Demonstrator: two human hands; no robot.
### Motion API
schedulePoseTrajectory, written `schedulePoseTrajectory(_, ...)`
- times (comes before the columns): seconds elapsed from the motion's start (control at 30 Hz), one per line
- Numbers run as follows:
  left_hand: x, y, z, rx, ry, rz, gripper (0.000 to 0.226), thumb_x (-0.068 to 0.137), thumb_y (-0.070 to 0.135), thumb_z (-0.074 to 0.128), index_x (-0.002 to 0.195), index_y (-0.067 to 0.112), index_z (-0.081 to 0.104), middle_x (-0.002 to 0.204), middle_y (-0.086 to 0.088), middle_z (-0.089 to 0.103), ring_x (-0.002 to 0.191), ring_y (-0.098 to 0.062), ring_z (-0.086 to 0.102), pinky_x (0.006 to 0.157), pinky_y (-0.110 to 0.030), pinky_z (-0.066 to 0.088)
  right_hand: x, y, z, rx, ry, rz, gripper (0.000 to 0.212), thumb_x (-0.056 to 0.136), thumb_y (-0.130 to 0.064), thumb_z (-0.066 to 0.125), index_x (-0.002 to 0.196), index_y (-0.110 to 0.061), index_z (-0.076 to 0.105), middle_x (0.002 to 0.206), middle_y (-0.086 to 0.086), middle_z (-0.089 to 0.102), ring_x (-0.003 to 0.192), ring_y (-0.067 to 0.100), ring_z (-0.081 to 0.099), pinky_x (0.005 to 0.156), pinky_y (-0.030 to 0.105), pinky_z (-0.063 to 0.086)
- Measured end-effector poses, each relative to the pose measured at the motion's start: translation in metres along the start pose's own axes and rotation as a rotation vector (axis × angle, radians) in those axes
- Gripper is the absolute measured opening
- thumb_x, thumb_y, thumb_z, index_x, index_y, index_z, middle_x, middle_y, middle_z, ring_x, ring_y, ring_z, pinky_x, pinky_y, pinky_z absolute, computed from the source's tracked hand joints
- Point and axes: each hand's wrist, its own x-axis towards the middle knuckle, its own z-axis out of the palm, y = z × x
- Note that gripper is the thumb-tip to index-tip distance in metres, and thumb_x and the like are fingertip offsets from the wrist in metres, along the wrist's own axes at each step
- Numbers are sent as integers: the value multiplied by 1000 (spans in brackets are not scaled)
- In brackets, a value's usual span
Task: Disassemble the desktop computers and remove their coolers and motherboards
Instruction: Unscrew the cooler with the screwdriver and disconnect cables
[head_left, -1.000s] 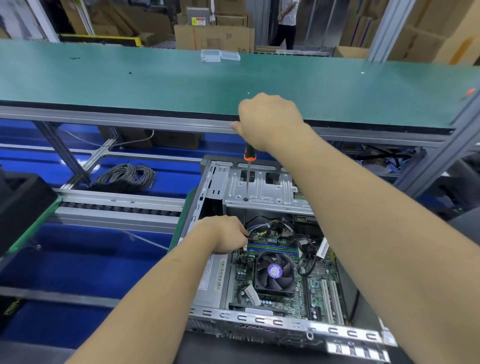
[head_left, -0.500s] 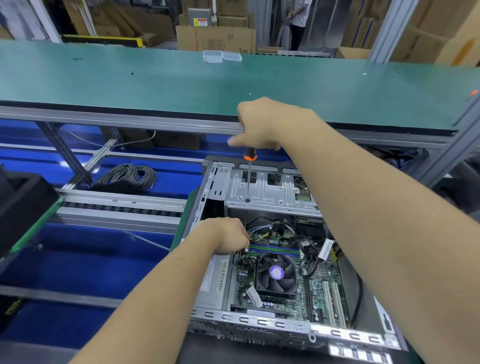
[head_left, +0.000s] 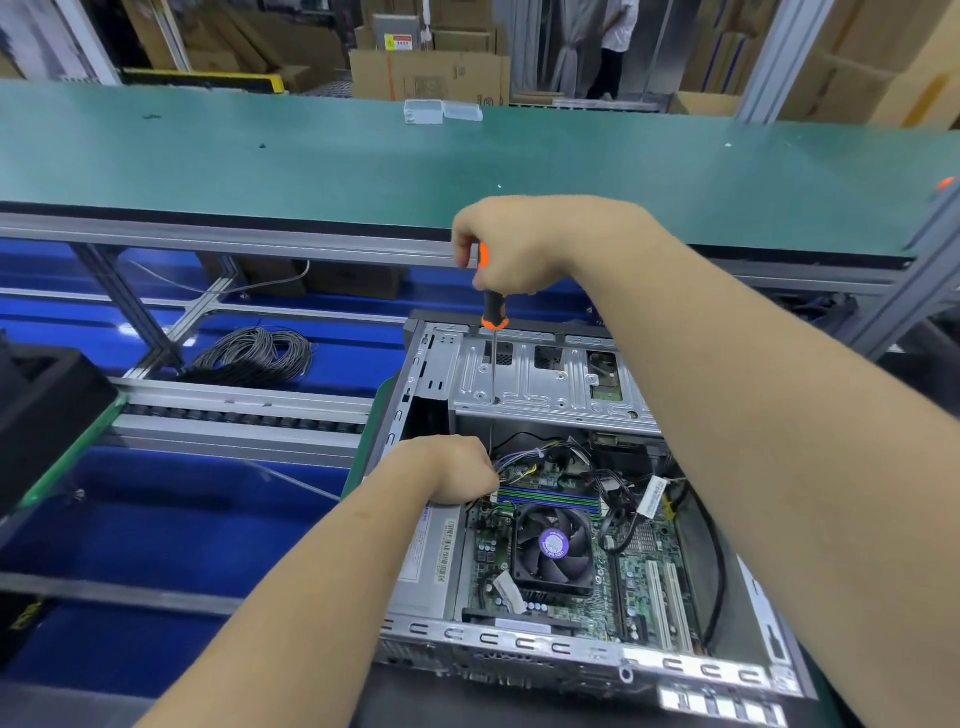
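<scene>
An open desktop case (head_left: 519, 644) lies on its side in front of me. Inside are the green motherboard (head_left: 644, 577) and a black cooler fan (head_left: 554, 546) with a purple hub. My right hand (head_left: 524, 244) grips an orange-and-black screwdriver (head_left: 491, 306) held upright, its tip on the silver drive cage (head_left: 550, 384) at the case's far end. My left hand (head_left: 447, 470) is closed in a fist at the case's left wall, beside the wire bundle above the memory slots; what it holds, if anything, is hidden.
A long green bench top (head_left: 363, 166) runs across behind the case, with a clear plastic box (head_left: 441, 111) on it. A coil of grey cable (head_left: 254, 356) lies on the blue lower level at left. A person stands among cardboard boxes at the back.
My right hand has shifted on the screwdriver handle, showing more of its orange top. The screwdriver tip stays on the drive cage. My left hand has stayed put.
</scene>
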Motion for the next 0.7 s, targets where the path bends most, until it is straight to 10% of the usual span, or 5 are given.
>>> schedulePoseTrajectory(0.17, 1, -1, 1, 9, 20, 1, 12, 82, 35, 41, 90, 28, 46, 95, 3, 49, 85, -21, 45, 86, -39, 44, -1, 4, 1, -168, 41, 87, 45, 100, -47, 51, 75, -10, 49, 74, 8, 54, 67, 27, 53, 61, 36, 41)
schedulePoseTrajectory(0.27, 1, -2, 1, 14, 22, -2, 14, 80, 37, 40, 90, 29, 46, 94, 3, 49, 85, -21, 46, 96, -42, 47, 2, 1, 2, -97, 27, -10, 12, 94, -21, 59, 102, -11, 60, 100, 9, 63, 94, 31, 58, 79, 40, 50)
schedulePoseTrajectory(0.47, 3, -3, 2, 46, 48, 5, 13, 80, 40, 41, 88, 32, 47, 95, 5, 52, 87, -20, 49, 102, -41, 47, 0, 2, 4, -141, 50, 99, 41, 100, -47, 50, 81, -11, 51, 84, 8, 55, 78, 30, 54, 68, 38, 44)
schedulePoseTrajectory(0.57, 4, -3, 3, 48, 44, 13, 13, 81, 40, 41, 88, 31, 47, 94, 5, 51, 86, -20, 48, 101, -41, 46, 4, 4, 5, -57, 60, -32, 8, 96, -21, 57, 100, -14, 56, 93, 1, 57, 92, 29, 54, 76, 36, 45)
schedulePoseTrajectory(0.7, 4, -3, 3, 51, 51, 15, 13, 80, 40, 41, 88, 31, 46, 93, 5, 50, 85, -20, 47, 98, -41, 47, -1, 8, 6, -23, 52, 20, 31, 95, -37, 62, 112, -15, 50, 95, 2, 48, 94, 29, 51, 78, 37, 44)
